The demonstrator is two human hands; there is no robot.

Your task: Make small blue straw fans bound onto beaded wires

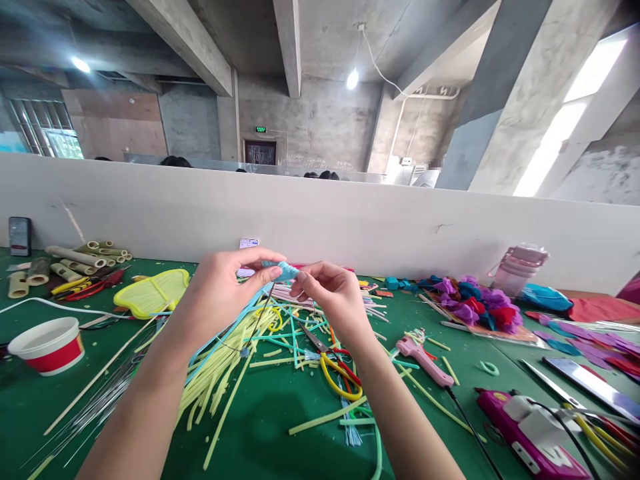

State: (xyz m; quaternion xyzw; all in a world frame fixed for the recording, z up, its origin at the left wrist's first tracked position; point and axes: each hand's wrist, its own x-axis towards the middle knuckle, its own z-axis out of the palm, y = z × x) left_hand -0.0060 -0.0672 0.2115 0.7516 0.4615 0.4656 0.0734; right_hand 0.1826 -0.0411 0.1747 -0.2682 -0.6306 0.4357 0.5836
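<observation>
Raised over the middle of the green table, my left hand (223, 285) pinches a small light-blue piece (284, 271) between thumb and fingers; its exact kind is too small to tell. My right hand (333, 290) has its thumb and fingertips closed at the right end of the same piece. A thin dark wire (260, 320) slants down below it. Under my hands lies a heap of pale yellow-green strips (223, 363), mixed with turquoise ones (295, 343). Scissors with yellow and red handles (341, 377) rest below my right hand.
A pink glue gun (425, 360) and a magenta power strip (530, 433) lie to the right, near purple and red flowers (470, 303) and a pink bottle (520, 270). At left are a paper cup (50, 343), metal wires (113, 393) and bamboo tubes (80, 260). A white partition (320, 213) stands behind.
</observation>
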